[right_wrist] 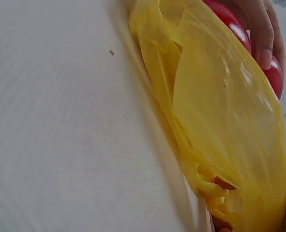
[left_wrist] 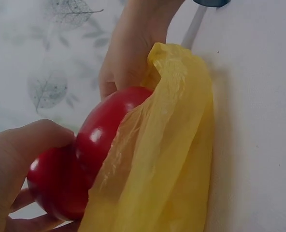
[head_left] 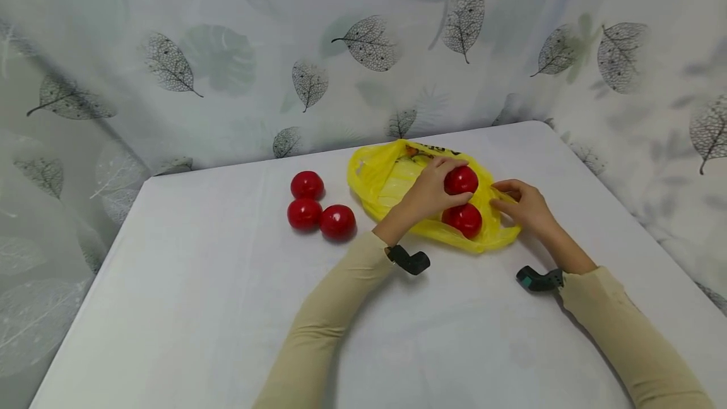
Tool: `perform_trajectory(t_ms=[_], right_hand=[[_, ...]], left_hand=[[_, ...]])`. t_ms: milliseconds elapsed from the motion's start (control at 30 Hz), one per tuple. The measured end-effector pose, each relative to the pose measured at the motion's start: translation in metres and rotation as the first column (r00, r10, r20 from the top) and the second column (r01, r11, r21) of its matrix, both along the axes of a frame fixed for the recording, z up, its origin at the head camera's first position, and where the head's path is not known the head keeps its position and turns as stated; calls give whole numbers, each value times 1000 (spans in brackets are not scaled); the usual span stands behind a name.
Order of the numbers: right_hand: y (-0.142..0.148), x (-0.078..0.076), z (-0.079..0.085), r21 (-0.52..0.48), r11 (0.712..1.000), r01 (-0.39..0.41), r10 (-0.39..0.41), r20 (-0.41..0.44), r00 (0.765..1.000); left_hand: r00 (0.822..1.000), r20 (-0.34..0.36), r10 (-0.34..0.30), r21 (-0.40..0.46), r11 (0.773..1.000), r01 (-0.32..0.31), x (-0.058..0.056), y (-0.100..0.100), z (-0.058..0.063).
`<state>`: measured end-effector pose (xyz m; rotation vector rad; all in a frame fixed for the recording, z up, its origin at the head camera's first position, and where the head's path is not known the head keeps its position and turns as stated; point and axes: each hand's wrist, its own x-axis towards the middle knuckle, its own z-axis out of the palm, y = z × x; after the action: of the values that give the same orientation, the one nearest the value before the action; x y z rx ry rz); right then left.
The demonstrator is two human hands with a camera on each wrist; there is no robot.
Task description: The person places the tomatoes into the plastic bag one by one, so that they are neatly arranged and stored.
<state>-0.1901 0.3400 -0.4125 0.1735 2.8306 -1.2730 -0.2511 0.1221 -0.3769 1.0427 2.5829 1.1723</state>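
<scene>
My left hand (head_left: 427, 191) grips a shiny round red fruit (head_left: 462, 179), thumb on one side and fingers on the other. That fruit is over the mouth of a yellow plastic bag (head_left: 368, 172), right against a second red fruit (head_left: 467, 220) lying in the bag. At the bag's right side, my right hand (head_left: 525, 207) pinches its edge between thumb and fingers. In the left wrist view the bag's thin film covers part of the second fruit (left_wrist: 102, 130). Bag folds (right_wrist: 220, 106) hide most of the right hand in the right wrist view.
Three more red fruits (head_left: 338, 223) sit close together on the white table (head_left: 199, 283), left of the bag. Behind the table hangs a leaf-patterned cloth (head_left: 227, 100). A dark wrist device (head_left: 409, 260) is strapped to each forearm.
</scene>
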Motion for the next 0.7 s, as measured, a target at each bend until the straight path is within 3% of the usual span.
perform_trajectory(t_ms=[300, 500, 700], right_hand=[[-1, 1, -2, -8, 1000, 1, -1, 1, 1000], [-1, 0, -2, -18, 1000, -3, 3, 2, 1000], [-1, -1, 0, -14, 1000, -11, 11, -12, 1000]], left_hand=[[995, 97, 29, 33, 999, -32, -4, 6, -12], [976, 212, 40, 52, 997, -52, -9, 9, -20], [974, 224, 24, 22, 999, -29, -11, 11, -22]])
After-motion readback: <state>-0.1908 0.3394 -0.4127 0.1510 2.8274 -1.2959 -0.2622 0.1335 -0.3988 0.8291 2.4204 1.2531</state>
